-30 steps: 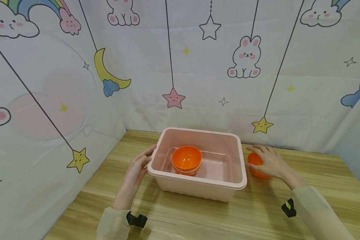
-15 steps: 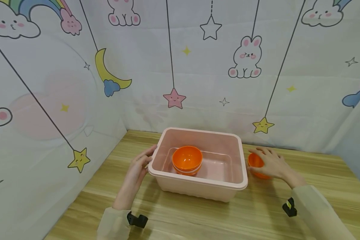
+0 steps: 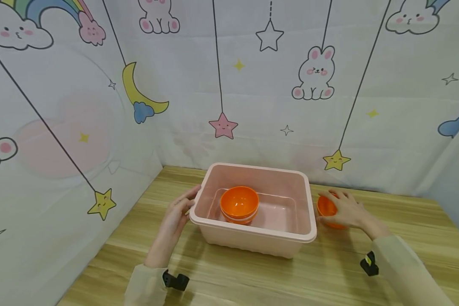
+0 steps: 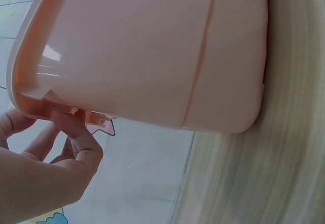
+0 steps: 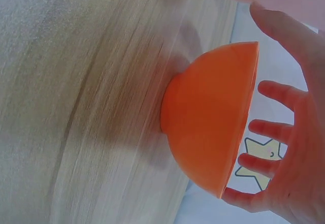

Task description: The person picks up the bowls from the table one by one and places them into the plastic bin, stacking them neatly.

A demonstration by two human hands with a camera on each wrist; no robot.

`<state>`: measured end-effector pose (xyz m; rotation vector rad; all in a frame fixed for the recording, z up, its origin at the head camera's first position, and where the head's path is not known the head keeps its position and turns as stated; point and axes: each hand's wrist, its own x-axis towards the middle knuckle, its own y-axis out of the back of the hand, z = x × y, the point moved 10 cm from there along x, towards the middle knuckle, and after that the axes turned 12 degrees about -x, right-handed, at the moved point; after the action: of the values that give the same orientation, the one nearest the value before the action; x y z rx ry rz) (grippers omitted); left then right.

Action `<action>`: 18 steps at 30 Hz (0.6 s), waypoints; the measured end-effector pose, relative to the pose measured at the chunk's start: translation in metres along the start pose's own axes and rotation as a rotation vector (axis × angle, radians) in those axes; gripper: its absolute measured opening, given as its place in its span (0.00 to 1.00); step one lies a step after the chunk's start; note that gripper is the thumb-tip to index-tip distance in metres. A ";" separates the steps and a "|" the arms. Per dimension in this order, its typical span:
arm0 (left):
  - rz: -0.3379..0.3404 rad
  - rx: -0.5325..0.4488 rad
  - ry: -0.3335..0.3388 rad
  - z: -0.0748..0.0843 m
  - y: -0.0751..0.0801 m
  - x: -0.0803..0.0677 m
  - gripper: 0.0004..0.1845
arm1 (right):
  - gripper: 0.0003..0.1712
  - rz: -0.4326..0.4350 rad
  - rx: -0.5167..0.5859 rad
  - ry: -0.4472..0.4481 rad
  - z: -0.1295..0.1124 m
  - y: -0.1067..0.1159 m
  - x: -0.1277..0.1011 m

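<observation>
A pink plastic bin [image 3: 252,238] stands upright on the table, with nested orange bowls [image 3: 239,203] inside, left of its middle. At the bin's left end my left hand [image 3: 177,212] grips the rim; in the left wrist view its thumb and fingers are at the handle under the lip [image 4: 61,102]. Right of the bin, another orange bowl [image 5: 210,112] sits upright on the table. Over that bowl is my right hand [image 3: 348,210], fingers spread above the rim. In the right wrist view the little finger is at the rim and the thumb is near the bin's wall.
The wood-grain table [image 3: 245,276] runs back to a printed cloth [image 3: 260,97] hanging behind and to the left. A plain pale surface [image 3: 455,208] is at the right. Each sleeve carries a small black wrist camera [image 3: 369,263].
My right hand has lowered slightly over the orange bowl. The left hand, the bin and the bowls inside hold their places; the head view has shifted a little.
</observation>
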<state>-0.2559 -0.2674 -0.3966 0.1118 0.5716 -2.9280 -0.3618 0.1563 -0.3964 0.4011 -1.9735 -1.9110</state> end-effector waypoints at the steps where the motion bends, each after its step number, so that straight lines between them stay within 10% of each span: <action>1: -0.001 -0.001 0.000 0.000 0.000 0.000 0.26 | 0.49 -0.002 0.000 -0.001 0.000 0.000 0.000; 18: -0.008 -0.008 0.003 -0.001 0.000 0.001 0.27 | 0.54 -0.088 -0.009 -0.023 0.006 -0.008 0.004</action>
<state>-0.2568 -0.2669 -0.3972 0.1131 0.5850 -2.9340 -0.3679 0.1593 -0.4043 0.4728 -1.9913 -1.9855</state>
